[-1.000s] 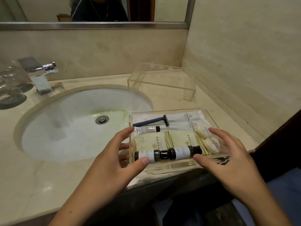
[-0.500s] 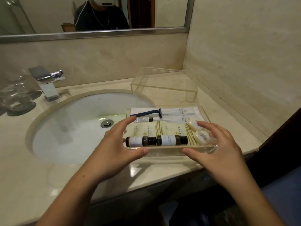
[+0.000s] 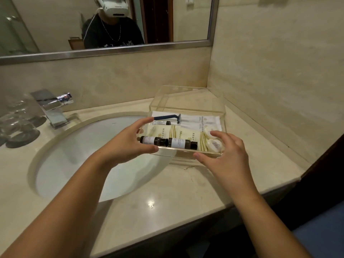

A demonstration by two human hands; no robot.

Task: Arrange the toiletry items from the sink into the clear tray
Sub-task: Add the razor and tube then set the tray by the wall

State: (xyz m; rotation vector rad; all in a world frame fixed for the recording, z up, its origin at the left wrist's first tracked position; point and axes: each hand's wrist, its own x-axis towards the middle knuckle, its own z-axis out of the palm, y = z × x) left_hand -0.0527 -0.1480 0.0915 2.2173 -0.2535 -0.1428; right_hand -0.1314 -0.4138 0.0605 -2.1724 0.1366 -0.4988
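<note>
The clear tray [image 3: 176, 153] hovers just above the counter, to the right of the sink [image 3: 83, 155]. My left hand [image 3: 128, 144] grips its left end, thumb on the front wall. My right hand [image 3: 227, 155] grips its right end. Inside lie a blue razor [image 3: 168, 117], a small tube [image 3: 162, 123], white sachets [image 3: 201, 120], cream packets [image 3: 162, 132], two dark bottles [image 3: 152, 140] end to end along the front, and two round soaps [image 3: 214, 145] at the right. The sink basin holds no items.
A clear acrylic stand [image 3: 186, 98] sits in the back right corner, just behind the tray. A chrome faucet [image 3: 54, 108] and upturned glasses [image 3: 16, 127] stand at the left. The tiled wall [image 3: 270, 81] bounds the counter on the right, and the mirror [image 3: 111, 25] hangs above.
Both hands have carried the tray from the counter's front edge back towards the acrylic stand. The items inside have kept their places.
</note>
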